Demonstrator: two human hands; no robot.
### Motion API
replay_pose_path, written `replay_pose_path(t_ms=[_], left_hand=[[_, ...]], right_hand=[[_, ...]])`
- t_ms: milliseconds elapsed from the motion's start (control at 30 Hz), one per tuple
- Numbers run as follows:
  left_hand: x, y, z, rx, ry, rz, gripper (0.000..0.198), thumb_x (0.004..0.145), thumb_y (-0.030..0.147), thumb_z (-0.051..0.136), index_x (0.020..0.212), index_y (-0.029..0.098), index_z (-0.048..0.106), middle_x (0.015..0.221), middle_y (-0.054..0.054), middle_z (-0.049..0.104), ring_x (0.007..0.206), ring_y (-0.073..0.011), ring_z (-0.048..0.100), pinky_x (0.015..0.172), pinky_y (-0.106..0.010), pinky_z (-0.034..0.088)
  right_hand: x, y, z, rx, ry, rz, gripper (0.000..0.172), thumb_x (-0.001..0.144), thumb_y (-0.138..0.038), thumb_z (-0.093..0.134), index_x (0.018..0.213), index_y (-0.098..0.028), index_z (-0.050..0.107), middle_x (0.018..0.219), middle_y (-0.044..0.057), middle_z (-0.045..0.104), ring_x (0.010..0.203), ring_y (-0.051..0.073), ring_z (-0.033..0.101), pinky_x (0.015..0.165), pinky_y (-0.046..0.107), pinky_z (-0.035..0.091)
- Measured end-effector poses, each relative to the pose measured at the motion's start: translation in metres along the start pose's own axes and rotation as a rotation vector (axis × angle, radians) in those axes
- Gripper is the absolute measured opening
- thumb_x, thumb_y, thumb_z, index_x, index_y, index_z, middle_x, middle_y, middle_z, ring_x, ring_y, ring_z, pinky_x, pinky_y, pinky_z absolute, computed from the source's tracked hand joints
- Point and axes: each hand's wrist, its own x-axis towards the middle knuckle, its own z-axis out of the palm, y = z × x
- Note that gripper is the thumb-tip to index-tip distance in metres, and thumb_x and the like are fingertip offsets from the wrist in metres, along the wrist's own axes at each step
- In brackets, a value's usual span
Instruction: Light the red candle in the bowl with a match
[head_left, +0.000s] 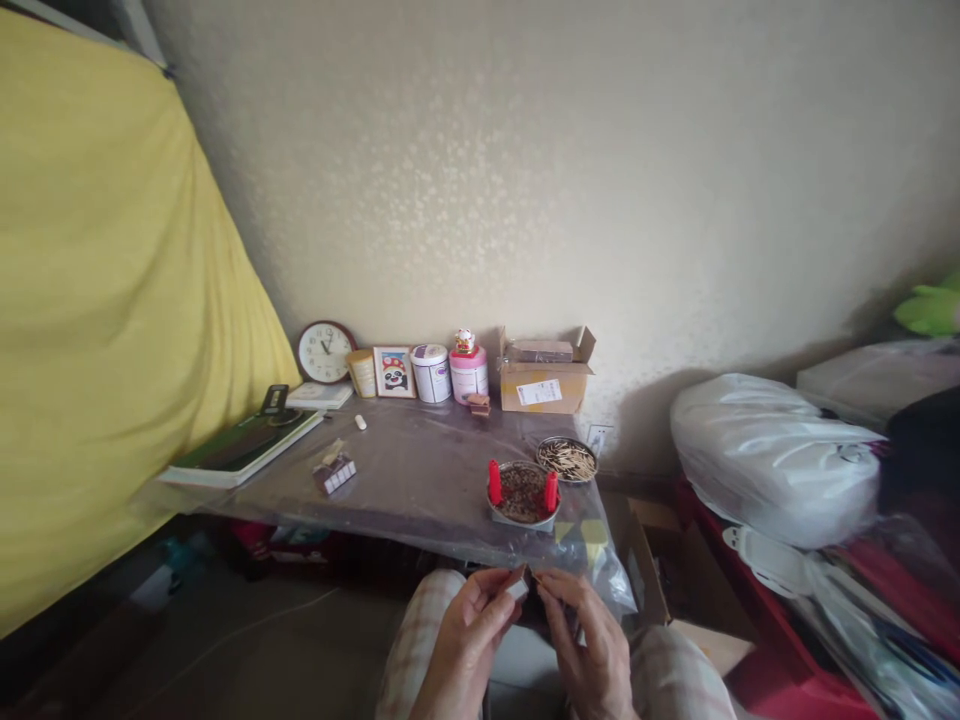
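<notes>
Low in the head view, above my knees, my left hand (478, 615) is closed around a small matchbox (518, 590) with a pale side facing up. Close beside it, my right hand (585, 625) has thumb and forefinger pinched on what looks like a thin match (535, 576), its tip near the box's edge. Just beyond both hands, a round tin (517, 520) filled with dark grains holds two upright red candles (495, 482). A round dish of loose matchsticks (568, 461) lies behind it to the right.
On the plastic-covered table (420, 460) sit a pack of matchboxes (335, 473), a green book (240, 445), a clock (326, 352), a panda picture (394, 372), canisters (431, 375) and a cardboard box (544, 385). White bags (765, 450) crowd the right; yellow cloth (112, 300) hangs left.
</notes>
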Motion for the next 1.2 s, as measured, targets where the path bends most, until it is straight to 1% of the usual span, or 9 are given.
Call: replay_pose_path(t_ms=[233, 367, 533, 600, 667, 733, 833, 1067, 1200], left_hand=[[-0.003, 0.005, 0.006, 0.017, 0.076, 0.007, 0.021, 0.072, 0.029, 0.075, 0.088, 0.016, 0.071, 0.092, -0.009, 0.075, 0.091, -0.0210, 0.065, 0.086, -0.035, 0.047], [-0.003, 0.009, 0.009, 0.021, 0.048, 0.021, 0.021, 0.074, 0.031, 0.073, 0.089, 0.016, 0.071, 0.092, -0.008, 0.074, 0.092, -0.0200, 0.064, 0.086, -0.033, 0.047], [-0.001, 0.013, 0.013, 0.040, 0.068, 0.037, 0.019, 0.075, 0.027, 0.073, 0.090, 0.015, 0.072, 0.087, -0.005, 0.073, 0.084, -0.0161, 0.064, 0.083, -0.029, 0.047], [-0.002, 0.014, 0.015, 0.040, 0.036, 0.048, 0.019, 0.076, 0.028, 0.072, 0.091, 0.015, 0.071, 0.087, -0.006, 0.073, 0.084, -0.0161, 0.063, 0.084, -0.029, 0.046], [-0.002, 0.015, 0.016, 0.067, 0.006, 0.059, 0.022, 0.077, 0.031, 0.071, 0.092, 0.015, 0.071, 0.090, -0.007, 0.073, 0.088, -0.0180, 0.062, 0.086, -0.032, 0.045], [-0.003, 0.015, 0.016, 0.097, 0.025, 0.065, 0.027, 0.075, 0.036, 0.072, 0.092, 0.016, 0.072, 0.093, -0.008, 0.074, 0.092, -0.0200, 0.062, 0.088, -0.033, 0.044], [-0.004, 0.013, 0.011, 0.109, 0.091, 0.052, 0.031, 0.071, 0.040, 0.076, 0.090, 0.016, 0.073, 0.093, -0.008, 0.074, 0.091, -0.0205, 0.063, 0.088, -0.034, 0.045], [-0.004, 0.006, -0.001, 0.048, 0.105, 0.026, 0.027, 0.071, 0.037, 0.076, 0.090, 0.017, 0.072, 0.103, -0.010, 0.076, 0.092, -0.0184, 0.065, 0.090, -0.031, 0.047], [-0.003, 0.004, -0.009, 0.027, 0.116, 0.002, 0.026, 0.071, 0.035, 0.078, 0.090, 0.017, 0.072, 0.104, -0.009, 0.077, 0.090, -0.0176, 0.067, 0.086, -0.030, 0.050]], right_hand=[[0.002, -0.003, 0.000, 0.019, 0.024, -0.032, 0.014, 0.090, -0.009, 0.054, 0.098, -0.018, 0.061, 0.091, 0.006, 0.071, 0.085, 0.014, 0.068, 0.080, 0.022, 0.054], [0.011, -0.005, -0.002, -0.001, -0.001, 0.006, 0.012, 0.091, -0.011, 0.053, 0.094, -0.019, 0.062, 0.088, 0.005, 0.069, 0.081, 0.013, 0.068, 0.074, 0.021, 0.055], [0.019, -0.017, -0.017, 0.039, 0.091, 0.020, 0.022, 0.088, -0.005, 0.054, 0.104, -0.020, 0.057, 0.096, 0.007, 0.066, 0.088, 0.015, 0.066, 0.078, 0.026, 0.054], [0.015, -0.012, -0.015, 0.044, 0.028, -0.044, 0.026, 0.087, -0.004, 0.055, 0.107, -0.020, 0.057, 0.099, 0.008, 0.067, 0.090, 0.017, 0.066, 0.080, 0.029, 0.054], [0.009, 0.003, -0.008, -0.024, -0.085, -0.067, 0.021, 0.089, -0.007, 0.052, 0.101, -0.021, 0.061, 0.093, 0.006, 0.070, 0.085, 0.017, 0.068, 0.079, 0.029, 0.055], [0.003, 0.023, 0.000, -0.109, -0.026, 0.066, 0.015, 0.091, -0.013, 0.050, 0.094, -0.021, 0.062, 0.084, 0.004, 0.070, 0.077, 0.017, 0.068, 0.070, 0.026, 0.055], [0.000, 0.042, 0.002, -0.130, 0.079, 0.299, 0.012, 0.092, -0.024, 0.053, 0.089, -0.021, 0.064, 0.084, 0.004, 0.071, 0.077, 0.017, 0.068, 0.071, 0.027, 0.054], [0.011, 0.038, -0.010, 0.083, 0.213, 0.527, 0.017, 0.086, -0.036, 0.061, 0.079, -0.020, 0.064, 0.084, 0.003, 0.066, 0.081, 0.018, 0.062, 0.076, 0.030, 0.049], [0.023, 0.036, -0.012, 0.227, 0.321, 0.695, 0.024, 0.081, -0.043, 0.067, 0.076, -0.020, 0.065, 0.080, 0.002, 0.063, 0.075, 0.017, 0.059, 0.070, 0.028, 0.048]])
